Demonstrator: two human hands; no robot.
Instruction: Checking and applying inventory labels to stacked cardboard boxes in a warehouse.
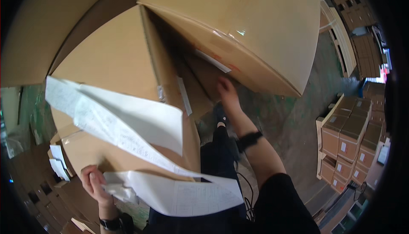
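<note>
A long white strip of printed paper curls and twists over the top of a large brown cardboard box in front of me. My left hand is at the lower left, its fingers closed on the crumpled near end of the strip. My right hand reaches forward beside a second large cardboard box, close to a white label on its side. The fingers of that hand are blurred and partly in shadow. Another white label is on the near box's side.
A further large box stands at the far left. White sheets lie at the left on other cartons. To the right, stacked brown cartons sit on a wooden pallet, with more stacks behind. A black cable hangs by my leg.
</note>
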